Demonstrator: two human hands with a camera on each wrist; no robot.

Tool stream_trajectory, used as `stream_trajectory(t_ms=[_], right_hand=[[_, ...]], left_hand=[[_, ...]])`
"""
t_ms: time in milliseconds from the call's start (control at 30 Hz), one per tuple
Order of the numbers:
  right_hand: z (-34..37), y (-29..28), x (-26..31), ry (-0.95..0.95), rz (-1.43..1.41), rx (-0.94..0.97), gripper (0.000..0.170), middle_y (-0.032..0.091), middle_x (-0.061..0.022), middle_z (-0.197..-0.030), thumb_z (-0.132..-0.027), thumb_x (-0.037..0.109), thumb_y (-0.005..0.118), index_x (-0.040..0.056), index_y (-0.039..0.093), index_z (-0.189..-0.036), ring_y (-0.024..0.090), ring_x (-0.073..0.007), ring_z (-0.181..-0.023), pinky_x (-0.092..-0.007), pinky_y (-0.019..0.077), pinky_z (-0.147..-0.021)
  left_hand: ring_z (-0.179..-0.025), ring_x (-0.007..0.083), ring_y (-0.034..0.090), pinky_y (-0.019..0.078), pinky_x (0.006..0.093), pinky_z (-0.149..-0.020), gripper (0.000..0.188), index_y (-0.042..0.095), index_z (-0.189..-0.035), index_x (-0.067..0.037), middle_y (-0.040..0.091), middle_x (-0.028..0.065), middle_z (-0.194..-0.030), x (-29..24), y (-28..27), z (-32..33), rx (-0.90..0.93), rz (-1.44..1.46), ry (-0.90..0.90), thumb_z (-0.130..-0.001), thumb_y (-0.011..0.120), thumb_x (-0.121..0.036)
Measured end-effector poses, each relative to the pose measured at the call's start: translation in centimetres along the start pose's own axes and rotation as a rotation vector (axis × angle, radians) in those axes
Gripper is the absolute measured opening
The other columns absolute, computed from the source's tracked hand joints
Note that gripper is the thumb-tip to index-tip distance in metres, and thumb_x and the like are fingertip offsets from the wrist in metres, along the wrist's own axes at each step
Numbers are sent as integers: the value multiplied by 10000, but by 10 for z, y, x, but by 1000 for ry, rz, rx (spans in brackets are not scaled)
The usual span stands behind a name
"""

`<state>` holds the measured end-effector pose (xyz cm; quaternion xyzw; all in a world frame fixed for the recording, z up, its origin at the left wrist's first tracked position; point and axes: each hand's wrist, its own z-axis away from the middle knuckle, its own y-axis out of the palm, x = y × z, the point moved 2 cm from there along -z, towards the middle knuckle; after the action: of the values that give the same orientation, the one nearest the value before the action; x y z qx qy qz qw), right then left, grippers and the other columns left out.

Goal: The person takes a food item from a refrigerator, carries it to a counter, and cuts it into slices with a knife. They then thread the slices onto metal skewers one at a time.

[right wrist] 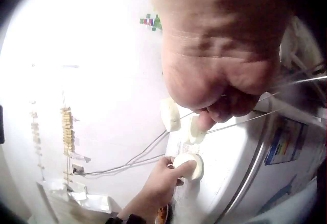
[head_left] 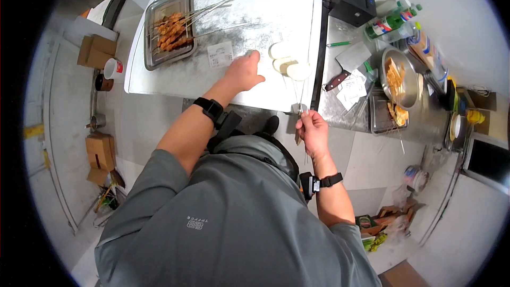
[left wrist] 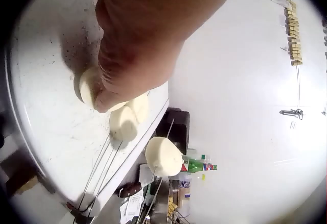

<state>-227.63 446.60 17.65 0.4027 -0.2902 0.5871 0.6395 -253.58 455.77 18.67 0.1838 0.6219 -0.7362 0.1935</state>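
Note:
In the right wrist view my left hand [right wrist: 159, 182] pinches a pale round bun-like piece [right wrist: 197, 164] between thumb and fingers; from the head view this piece is hidden behind the left hand [head_left: 244, 72]. Low at the table's near right corner, my right hand [head_left: 314, 132] pinches thin metal skewers [head_left: 302, 95]. One pale round piece [head_left: 299, 72] sits at their far end, raised above the table in the left wrist view. Two similar pieces [head_left: 280, 50] lie close by on the white tabletop, with thin skewers beside them [left wrist: 107, 165].
A metal tray [head_left: 150, 56] of skewered meat stands at the table's left, next to a printed receipt [head_left: 220, 54]. On the right counter are a knife [head_left: 336, 81], a steel bowl [head_left: 387, 56], green bottles [head_left: 390, 24] and a black box-shaped device [head_left: 350, 4].

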Motion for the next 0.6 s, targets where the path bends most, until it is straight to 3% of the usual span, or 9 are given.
stream_trajectory(t_ms=[167,233,267,333,367,433,467,533,600], right_hand=[[1,1,1,-5,13,-4,117,584,-14,-640,-963,151,556,49,581,-911,419,-48,-471,-200,329,-429],[3,4,2,-3,20,8,117,583,-13,-637,-962,151,558,50,582,-907,422,-46,-475,-198,331,-430],[5,7,3,4,39,19,117,584,-11,-636,-962,149,558,51,584,-904,425,-45,-478,-197,333,-434],[11,13,6,11,62,33,118,585,-10,-636,-962,148,558,52,587,-901,427,-43,-481,-196,335,-437],[14,17,8,19,91,59,121,589,-8,-639,-962,149,558,51,590,-899,431,-42,-484,-196,341,-442],[18,21,8,27,125,87,124,593,-7,-641,-962,150,559,50,593,-898,435,-41,-488,-196,346,-447],[19,23,7,31,152,121,129,595,-4,-642,-962,152,560,46,595,-898,439,-42,-491,-197,350,-451],[19,26,2,38,172,162,143,600,0,-643,-961,161,564,35,599,-903,449,-45,-499,-199,360,-459],[18,26,1,34,200,170,143,600,0,-643,-961,160,563,33,600,-906,449,-46,-499,-199,361,-459]], left_hand=[[-905,310,632,496,385,-785,502,554,-1122,21,636,181,-988,14,5,6,57,253,-6,-731,723,-244],[-920,264,633,503,363,-789,470,543,-1112,54,632,164,-996,16,-4,12,135,563,-240,-773,707,-226],[-920,264,633,503,363,-789,470,543,-1112,54,632,164,-996,18,-4,13,131,564,-243,-773,707,-226],[-991,259,626,511,337,-833,455,509,-1157,79,605,163,-1074,21,-3,15,112,1123,-449,-832,673,-194],[-991,259,626,511,337,-833,455,509,-1157,79,605,163,-1074,20,-4,16,107,1126,-450,-832,673,-194],[-1085,298,601,506,343,-911,418,458,-1212,88,559,181,-1190,15,-11,20,0,1567,-458,-898,606,-145],[-1085,298,601,506,343,-911,418,458,-1212,88,559,181,-1190,17,-10,21,-5,1572,-458,-898,606,-145],[-1151,313,569,483,366,-978,427,405,-1266,88,511,207,-1270,19,-11,20,18,1709,-286,-929,565,-120],[-1150,318,571,487,375,-965,445,415,-1278,70,534,199,-1248,19,-12,18,1,1771,-304,-919,591,-125]])
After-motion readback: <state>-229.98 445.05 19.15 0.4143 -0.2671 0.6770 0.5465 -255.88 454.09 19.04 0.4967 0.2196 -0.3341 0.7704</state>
